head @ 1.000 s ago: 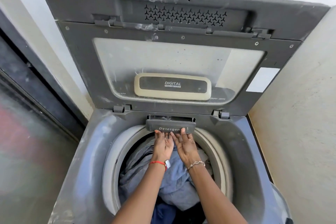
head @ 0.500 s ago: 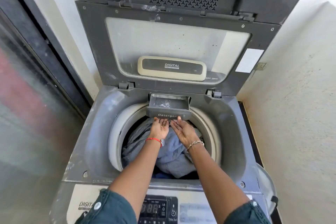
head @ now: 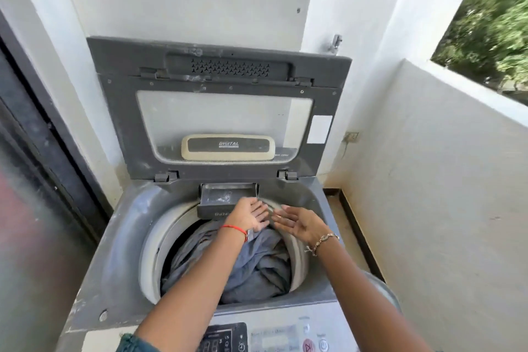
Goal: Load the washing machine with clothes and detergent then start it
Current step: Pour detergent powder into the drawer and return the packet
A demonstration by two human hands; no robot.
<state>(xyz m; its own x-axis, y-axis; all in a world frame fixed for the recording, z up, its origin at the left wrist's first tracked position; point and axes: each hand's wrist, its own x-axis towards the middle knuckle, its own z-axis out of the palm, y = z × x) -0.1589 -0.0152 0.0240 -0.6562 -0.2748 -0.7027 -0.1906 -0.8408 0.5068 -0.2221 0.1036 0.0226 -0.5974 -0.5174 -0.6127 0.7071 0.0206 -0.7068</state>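
A grey top-loading washing machine (head: 123, 240) stands with its lid (head: 223, 111) raised upright. Grey-blue clothes (head: 257, 268) fill the drum. The dark detergent drawer (head: 220, 200) at the back rim is pulled out, with white powder residue inside. My left hand (head: 250, 214) rests on the drawer's front right corner, fingers spread, holding nothing. To its right, my right hand (head: 300, 223) hovers palm up over the drum rim, fingers apart and empty. The control panel (head: 274, 337) with a digital display runs along the near edge.
White walls close in behind and at the right, with a low balcony wall (head: 443, 180) and greenery beyond. A dark-framed glass door (head: 34, 180) stands at the left. A round grey rim (head: 385, 288) shows beside the machine at the lower right.
The drawer has slid out from the back rim. Both hands have come off its front edge and shifted right. The camera has pulled back and tilted up.
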